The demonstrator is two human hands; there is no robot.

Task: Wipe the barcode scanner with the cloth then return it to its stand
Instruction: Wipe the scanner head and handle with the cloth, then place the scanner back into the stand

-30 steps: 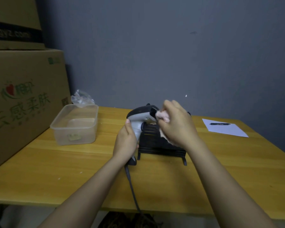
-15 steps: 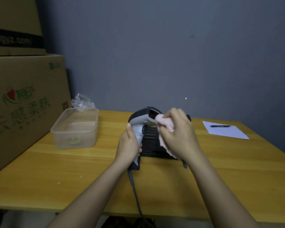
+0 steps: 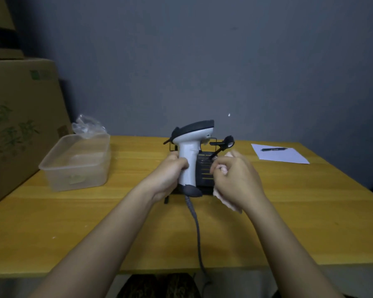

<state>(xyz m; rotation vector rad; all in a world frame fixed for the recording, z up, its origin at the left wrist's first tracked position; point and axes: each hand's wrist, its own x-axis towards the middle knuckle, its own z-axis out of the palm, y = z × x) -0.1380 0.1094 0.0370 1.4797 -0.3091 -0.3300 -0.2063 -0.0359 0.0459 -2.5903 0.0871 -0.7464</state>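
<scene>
A white and dark grey barcode scanner (image 3: 191, 145) is held upright above the middle of the table, its head pointing right. My left hand (image 3: 169, 175) is closed around its white handle. A grey cable (image 3: 197, 229) hangs from its base over the table's front edge. My right hand (image 3: 235, 179) is just right of the handle, closed on a bunched pale pink cloth (image 3: 223, 196); the cloth is a little apart from the scanner. Behind both hands stands the black stand (image 3: 207, 168), its thin black arm (image 3: 222, 146) rising to the right.
A clear plastic tub (image 3: 75, 164) with a crumpled bag behind it sits at the left of the yellow wooden table (image 3: 310, 222). Large cardboard boxes (image 3: 15, 117) stand at the far left. A sheet of paper (image 3: 282, 157) with a pen (image 3: 274, 149) lies at the back right.
The scanner has turned more upright and its head is now uncovered. My right hand with the cloth has dropped from the scanner's head to beside the handle.
</scene>
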